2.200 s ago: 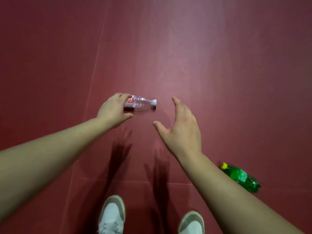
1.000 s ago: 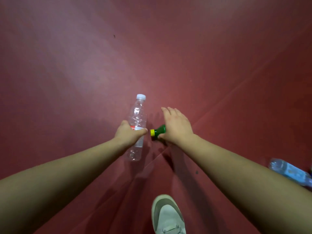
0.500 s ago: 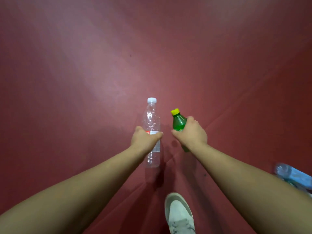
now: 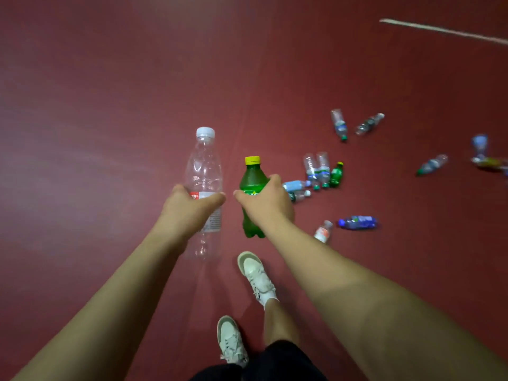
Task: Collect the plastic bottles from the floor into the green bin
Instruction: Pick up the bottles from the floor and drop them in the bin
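Clear bottle, L hand; green bottle, R hand; fingers curled round both.

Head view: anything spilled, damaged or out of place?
No spill shows. Loose bottles lie scattered across the floor at right; no green bin in view. The clear bottle in the left hand and green bottle in the right hand look intact.

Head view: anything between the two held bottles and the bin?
The bin is out of view, so its route cannot be judged. The left hand holds the clear bottle, the right hand the green bottle. Scattered bottles lie on the floor ahead-right, possibly underfoot.
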A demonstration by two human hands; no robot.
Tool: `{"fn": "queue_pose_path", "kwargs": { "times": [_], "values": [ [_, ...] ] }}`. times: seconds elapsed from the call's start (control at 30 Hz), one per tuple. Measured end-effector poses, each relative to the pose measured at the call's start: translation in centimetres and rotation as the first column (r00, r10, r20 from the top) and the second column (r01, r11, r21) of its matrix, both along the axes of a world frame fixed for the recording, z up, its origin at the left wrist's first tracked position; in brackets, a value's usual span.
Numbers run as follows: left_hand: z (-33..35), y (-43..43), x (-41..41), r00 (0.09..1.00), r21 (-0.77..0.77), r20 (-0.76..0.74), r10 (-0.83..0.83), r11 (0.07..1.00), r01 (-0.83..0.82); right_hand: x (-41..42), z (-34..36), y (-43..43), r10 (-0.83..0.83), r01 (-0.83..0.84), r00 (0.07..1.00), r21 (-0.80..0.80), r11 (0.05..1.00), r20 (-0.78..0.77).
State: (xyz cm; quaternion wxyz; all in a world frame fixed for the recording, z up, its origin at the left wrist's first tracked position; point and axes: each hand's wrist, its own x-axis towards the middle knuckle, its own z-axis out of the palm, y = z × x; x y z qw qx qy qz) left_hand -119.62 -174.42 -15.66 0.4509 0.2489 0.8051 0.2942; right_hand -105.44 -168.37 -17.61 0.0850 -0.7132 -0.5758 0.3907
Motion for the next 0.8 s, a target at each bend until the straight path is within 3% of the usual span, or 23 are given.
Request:
{"fn": "queue_pose_path", "kwargs": {
  "times": [0.2, 0.3, 0.43, 0.63, 0.8],
  "values": [
    [9.0, 0.9, 16.4, 0.921, 0.036, 0.074, -0.383, 0.924, 0.381, 17.3, 9.8, -5.7, -0.402, 0.408, 0.912, 0.064, 0.911, -0.083],
    [11.6, 0.5, 26.5, 0.822, 0.077, 0.094, -0.561, 0.828, 0.556, 26.9, 12.9, -9.5, -0.573, 0.584, 0.811, 0.099, 0.806, -0.118],
    [13.6, -1.7, 41.5, 0.621, 0.124, 0.094, -0.778, 0.628, 0.768, 40.3, 15.3, -15.6, -0.763, 0.775, 0.632, 0.146, 0.615, -0.136],
    [13.9, -6.0, 61.9, 0.425, 0.141, 0.081, -0.902, 0.432, 0.891, 60.8, 16.5, -24.4, -0.908, 0.909, 0.402, 0.169, 0.381, -0.115],
    [15.5, -9.8, 76.7, 0.313, 0.215, 0.022, -0.949, 0.311, 0.926, 73.8, 18.2, -29.4, -0.957, 0.956, 0.261, 0.175, 0.237, -0.129]
  ]
}}
